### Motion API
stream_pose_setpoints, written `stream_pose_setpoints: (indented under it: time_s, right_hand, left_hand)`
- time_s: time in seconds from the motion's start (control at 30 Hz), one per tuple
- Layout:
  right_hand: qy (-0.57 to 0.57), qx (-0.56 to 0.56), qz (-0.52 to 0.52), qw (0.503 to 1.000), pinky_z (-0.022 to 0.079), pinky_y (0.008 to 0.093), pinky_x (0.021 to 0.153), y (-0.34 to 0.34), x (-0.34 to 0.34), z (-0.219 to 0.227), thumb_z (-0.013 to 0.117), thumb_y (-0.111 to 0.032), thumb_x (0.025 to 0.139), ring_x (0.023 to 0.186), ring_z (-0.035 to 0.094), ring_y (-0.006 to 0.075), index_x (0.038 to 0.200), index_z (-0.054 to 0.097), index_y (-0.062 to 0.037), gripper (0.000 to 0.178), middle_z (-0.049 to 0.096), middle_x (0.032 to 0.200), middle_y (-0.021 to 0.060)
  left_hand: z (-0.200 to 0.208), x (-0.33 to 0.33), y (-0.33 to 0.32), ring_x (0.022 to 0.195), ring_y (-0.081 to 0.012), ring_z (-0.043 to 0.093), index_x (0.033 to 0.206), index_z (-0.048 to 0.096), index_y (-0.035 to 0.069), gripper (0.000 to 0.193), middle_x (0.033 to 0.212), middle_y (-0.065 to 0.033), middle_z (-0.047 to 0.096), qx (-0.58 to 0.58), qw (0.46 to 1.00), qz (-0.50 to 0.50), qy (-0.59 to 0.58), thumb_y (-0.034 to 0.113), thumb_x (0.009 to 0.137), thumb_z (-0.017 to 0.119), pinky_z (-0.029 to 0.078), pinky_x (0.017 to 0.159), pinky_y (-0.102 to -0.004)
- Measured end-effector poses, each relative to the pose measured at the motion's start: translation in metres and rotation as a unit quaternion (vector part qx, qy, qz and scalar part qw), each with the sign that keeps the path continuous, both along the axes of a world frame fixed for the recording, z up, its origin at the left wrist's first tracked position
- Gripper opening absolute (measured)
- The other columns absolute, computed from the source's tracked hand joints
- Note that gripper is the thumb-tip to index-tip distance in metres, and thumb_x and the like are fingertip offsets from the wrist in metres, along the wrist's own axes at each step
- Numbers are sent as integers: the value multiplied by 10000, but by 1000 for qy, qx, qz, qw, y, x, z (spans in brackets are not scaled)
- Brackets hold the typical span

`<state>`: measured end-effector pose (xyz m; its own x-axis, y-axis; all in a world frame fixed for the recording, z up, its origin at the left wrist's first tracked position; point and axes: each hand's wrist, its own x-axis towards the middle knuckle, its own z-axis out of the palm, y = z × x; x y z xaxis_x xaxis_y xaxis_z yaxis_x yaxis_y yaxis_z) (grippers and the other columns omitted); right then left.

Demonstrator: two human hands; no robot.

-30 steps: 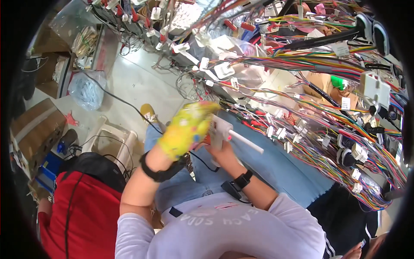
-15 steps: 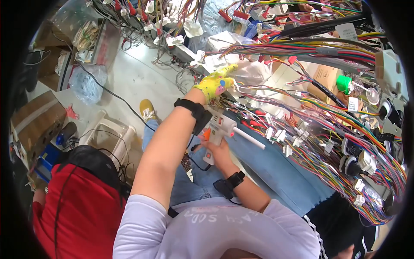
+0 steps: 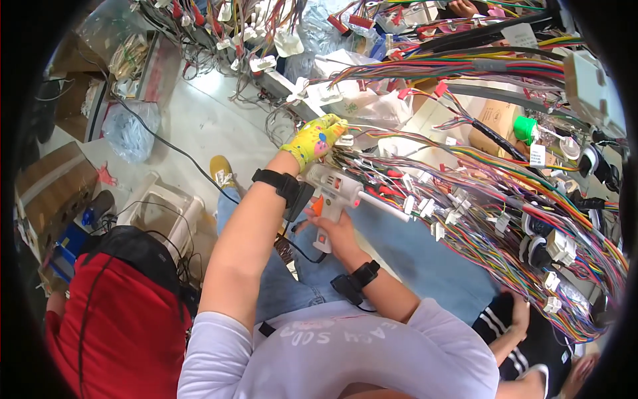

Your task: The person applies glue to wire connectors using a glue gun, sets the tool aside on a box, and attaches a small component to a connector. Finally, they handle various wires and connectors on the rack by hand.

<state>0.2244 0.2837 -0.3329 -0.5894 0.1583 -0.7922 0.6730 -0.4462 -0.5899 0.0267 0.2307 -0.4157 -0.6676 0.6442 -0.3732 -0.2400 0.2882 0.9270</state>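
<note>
My left hand (image 3: 314, 141), in a yellow patterned glove, has its fingers closed at the end of a bundle of thin wires (image 3: 392, 135). A small white connector (image 3: 345, 140) shows at its fingertips, and the glove partly hides the grip. Below it, my right hand (image 3: 341, 234) is wrapped round the handle of a white glue gun (image 3: 337, 189) with an orange trigger. A white glue stick (image 3: 387, 207) juts from the gun's back end toward the right. The nozzle end lies close under my left wrist and is mostly hidden.
Coloured wire harnesses (image 3: 465, 199) with white connectors spread across the right. More wires hang along the top. On the left are a beige plastic stool (image 3: 156, 206), cardboard boxes (image 3: 60, 189) and a person in red (image 3: 123, 319). A co-worker's hand (image 3: 520, 316) is at lower right.
My left hand has drawn slightly left and down, its outstretched fingers now curled in. The glue gun stays nearly in place. At lower right, a co-worker's arm and hand have come up into view.
</note>
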Motion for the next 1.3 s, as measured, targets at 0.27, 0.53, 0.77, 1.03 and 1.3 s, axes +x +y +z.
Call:
stream_pose_setpoints:
  time_s: [0.27, 0.53, 0.77, 1.03, 1.3]
  right_hand:
    - [-2, 18, 31, 999, 526, 367, 782, 6, -3, -4, 515, 54, 793, 1074, 569, 264, 1202, 437, 46, 416, 518, 1212, 141]
    - [4, 22, 25, 999, 463, 321, 890, 12, -6, 13, 571, 50, 773, 1036, 592, 233, 1218, 435, 59, 466, 593, 1095, 152]
    - [-28, 53, 6, 998, 464, 317, 903, 4, 4, 21, 579, 45, 770, 1039, 593, 235, 1223, 436, 67, 475, 586, 1101, 153]
    - [-36, 62, -60, 996, 482, 357, 886, -28, -1, 45, 568, 90, 745, 1082, 567, 288, 1277, 356, 19, 577, 484, 1253, 154]
    - [-17, 22, -46, 999, 484, 366, 889, -12, 5, 41, 546, 48, 785, 1103, 552, 299, 1283, 356, 12, 534, 460, 1287, 144]
  left_hand:
    - [21, -4, -5, 907, -172, 593, 1101, 578, 57, 341, 1022, -98, 628, 79, 987, 76, -120, 318, 883, 551, 451, 763, -311]
    - [70, 29, -56, 902, -284, 586, 978, 617, 59, 240, 935, -103, 605, -123, 941, 144, 280, 243, 828, 581, 484, 720, -393]
    - [89, 31, -100, 845, -311, 632, 1084, 604, 91, 364, 975, -138, 653, -161, 979, 113, 59, 310, 793, 606, 495, 731, -375]
    - [116, 26, -116, 923, -338, 618, 1253, 504, 64, 469, 1141, -184, 594, -149, 947, 163, 233, 207, 817, 603, 490, 790, -367]
    - [91, 40, -121, 910, -195, 610, 1107, 609, 48, 308, 1069, -128, 622, 55, 998, 0, 7, 217, 851, 579, 475, 777, -291]
